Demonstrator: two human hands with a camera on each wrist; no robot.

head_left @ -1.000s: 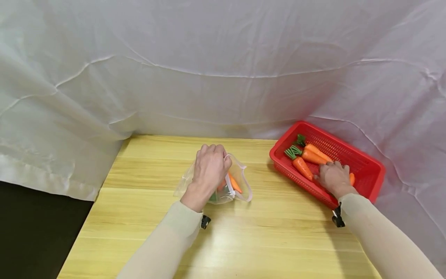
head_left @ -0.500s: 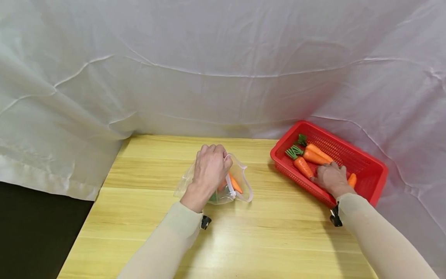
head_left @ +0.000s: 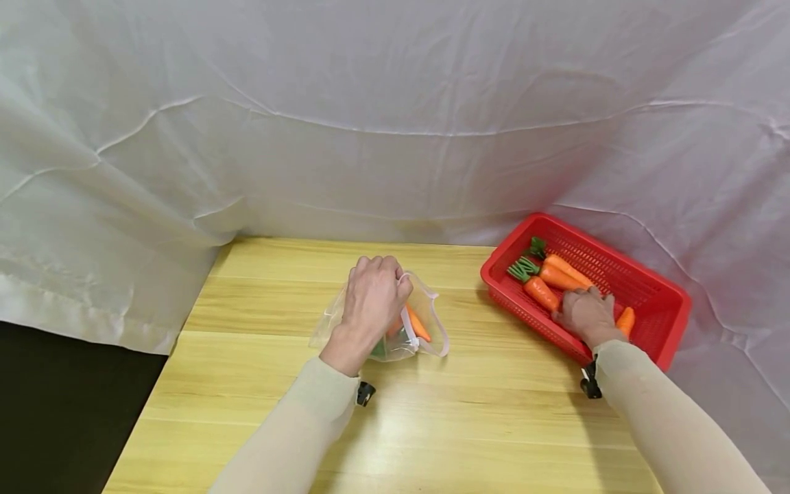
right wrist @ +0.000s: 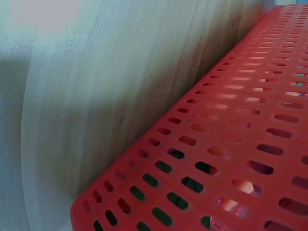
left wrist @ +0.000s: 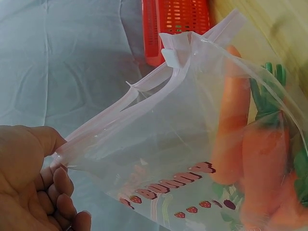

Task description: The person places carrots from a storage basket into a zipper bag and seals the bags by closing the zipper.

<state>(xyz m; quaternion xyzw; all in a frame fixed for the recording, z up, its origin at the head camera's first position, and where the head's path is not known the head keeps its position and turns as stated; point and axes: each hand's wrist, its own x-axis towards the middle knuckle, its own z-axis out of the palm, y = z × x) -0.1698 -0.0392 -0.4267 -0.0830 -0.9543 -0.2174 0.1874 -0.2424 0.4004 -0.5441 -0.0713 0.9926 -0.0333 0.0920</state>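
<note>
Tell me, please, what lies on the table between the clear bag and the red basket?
Nothing: in the head view, only bare wooden table lies between the clear bag and the red basket.

1. Bright, even, soft overhead light; faint shadows under both forearms.
2. Pale glare on the table (head_left: pixel 401 439) near the front edge.
3. Wrist views close, soft-focused, slightly washed out.

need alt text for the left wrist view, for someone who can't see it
A left hand pinches the rim of a clear zip bag, holding its mouth open. Orange toy carrots with green tops lie inside, and the bag has red lettering and small strawberries printed on it. A red basket and white cloth sit behind.
</note>
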